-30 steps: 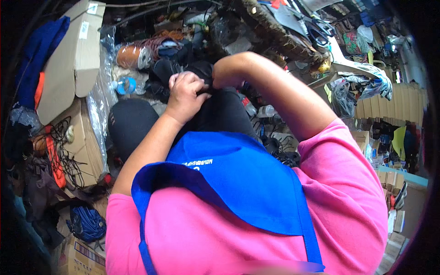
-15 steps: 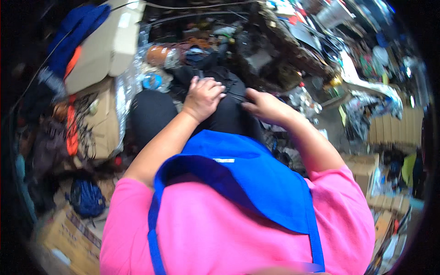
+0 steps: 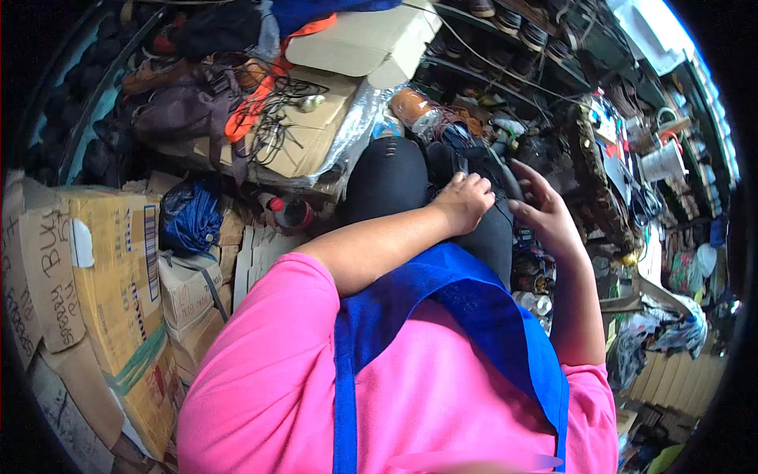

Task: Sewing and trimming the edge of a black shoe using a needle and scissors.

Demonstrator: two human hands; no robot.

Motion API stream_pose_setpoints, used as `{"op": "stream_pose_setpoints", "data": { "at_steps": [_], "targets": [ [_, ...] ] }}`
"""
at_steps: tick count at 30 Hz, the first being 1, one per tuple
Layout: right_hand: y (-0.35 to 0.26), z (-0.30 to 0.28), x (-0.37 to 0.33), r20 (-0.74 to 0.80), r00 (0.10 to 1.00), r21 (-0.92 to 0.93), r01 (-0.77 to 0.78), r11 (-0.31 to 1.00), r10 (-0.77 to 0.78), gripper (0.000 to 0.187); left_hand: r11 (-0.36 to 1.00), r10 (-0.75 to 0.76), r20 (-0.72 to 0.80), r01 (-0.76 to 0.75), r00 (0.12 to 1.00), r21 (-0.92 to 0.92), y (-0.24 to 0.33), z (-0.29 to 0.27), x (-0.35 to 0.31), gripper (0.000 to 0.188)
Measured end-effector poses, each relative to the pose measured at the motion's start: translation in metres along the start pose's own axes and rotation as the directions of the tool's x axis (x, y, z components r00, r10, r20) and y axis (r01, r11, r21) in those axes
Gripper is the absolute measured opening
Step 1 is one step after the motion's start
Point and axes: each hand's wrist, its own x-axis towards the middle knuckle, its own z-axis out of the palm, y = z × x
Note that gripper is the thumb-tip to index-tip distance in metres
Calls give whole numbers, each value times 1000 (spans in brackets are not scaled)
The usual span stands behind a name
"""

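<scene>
Seeing black item atop R thigh, just fwd of L hand, nearer one imo. Got that one curled against it, can't tell abt grip. Got R hand open, just to its R. Can't read long axis tbh.

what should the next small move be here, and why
Probably bring the right hand in to steady the black item: the left hand appears to rest on it with curled fingers, while the right hand is open close by, with nothing clearly visible in its grasp.
</scene>
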Motion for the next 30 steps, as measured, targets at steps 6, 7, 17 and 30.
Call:
{"op": "stream_pose_setpoints", "data": {
  "at_steps": [6, 7, 17, 30],
  "targets": [
    [-24, 77, 94, 291, 929, -276, 311, 909, -229, 52, 904, -260, 322, 347, 910, -250, -8, -10, -5, 32],
    [-39, 100, 107, 330, 919, -335, 329, 883, -217, 50, 899, -280, 208, 333, 937, -286, -17, 4, -13, 35],
    [-88, 240, 247, 583, 638, -677, 724, 132, -503, 41, -308, -395, 285, 167, 873, -937, -45, 96, -10, 43],
    [-53, 51, 187, 173, 749, -736, 530, 422, -640, 28, 795, -357, -129, 228, 925, -562, -63, 16, 3, 23]
  ]
}}
